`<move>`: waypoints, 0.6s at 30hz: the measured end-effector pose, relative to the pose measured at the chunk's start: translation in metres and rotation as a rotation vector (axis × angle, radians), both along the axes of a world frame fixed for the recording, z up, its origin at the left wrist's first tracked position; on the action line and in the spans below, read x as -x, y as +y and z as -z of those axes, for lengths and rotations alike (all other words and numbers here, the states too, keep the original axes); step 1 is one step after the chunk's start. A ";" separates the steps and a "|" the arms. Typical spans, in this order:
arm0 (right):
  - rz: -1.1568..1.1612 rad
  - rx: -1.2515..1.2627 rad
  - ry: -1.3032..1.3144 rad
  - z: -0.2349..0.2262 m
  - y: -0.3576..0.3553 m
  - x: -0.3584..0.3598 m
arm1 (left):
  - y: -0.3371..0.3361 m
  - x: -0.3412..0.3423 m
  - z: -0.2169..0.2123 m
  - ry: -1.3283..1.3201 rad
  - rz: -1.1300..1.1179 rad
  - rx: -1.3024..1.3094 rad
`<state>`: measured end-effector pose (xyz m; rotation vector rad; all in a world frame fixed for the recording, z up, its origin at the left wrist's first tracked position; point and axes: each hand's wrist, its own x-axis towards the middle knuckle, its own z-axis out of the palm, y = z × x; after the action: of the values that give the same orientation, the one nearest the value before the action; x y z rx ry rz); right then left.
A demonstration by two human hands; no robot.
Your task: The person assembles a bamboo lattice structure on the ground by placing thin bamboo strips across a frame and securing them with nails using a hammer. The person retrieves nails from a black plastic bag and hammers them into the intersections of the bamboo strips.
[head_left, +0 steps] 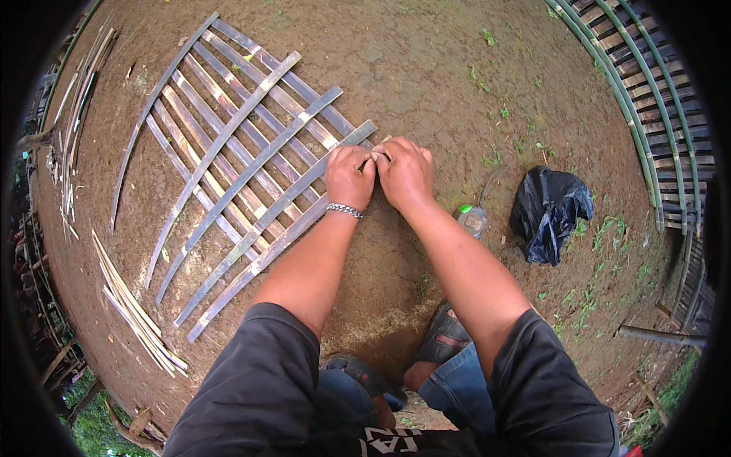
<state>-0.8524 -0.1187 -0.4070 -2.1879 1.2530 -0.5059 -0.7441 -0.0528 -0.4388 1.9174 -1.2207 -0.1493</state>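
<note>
Lying flat on the bare ground [426, 68] just left of the hands, a lattice panel [265, 154] of dark and pale slats has its nearest corner right by the left hand [352, 177]. Five long, curved-looking slats run across a row of closely set ones, and their ends fan out below and to the left of that hand. The left hand is closed up, fingers curled under, overlapping the panel's edge in view. Just beside it, the right hand [405, 169] is curled too, and the two meet at thumbs and forefingers; I cannot tell whether either has hold of a slat end or something small. A chain bracelet [345, 209] circles the left wrist.

Below the right hand, a rounded grey object [474, 222] with a bright green patch lies partly behind the forearm. Farther right of that hand sits a crumpled black plastic bag [550, 213]. Well below and left of the left hand lies a bundle of thin pale strips [137, 305], and far left, some long poles [80, 114]. Far to the right of the right hand, another slatted panel [670, 114] shows green rails.
</note>
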 end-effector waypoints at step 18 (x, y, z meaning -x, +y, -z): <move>0.083 -0.025 -0.093 0.010 0.002 -0.004 | 0.000 0.006 0.001 0.215 -0.072 -0.057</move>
<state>-0.8486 -0.1164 -0.4170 -2.0738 1.2972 -0.6148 -0.7498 -0.0531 -0.4395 1.9358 -1.0128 -0.3467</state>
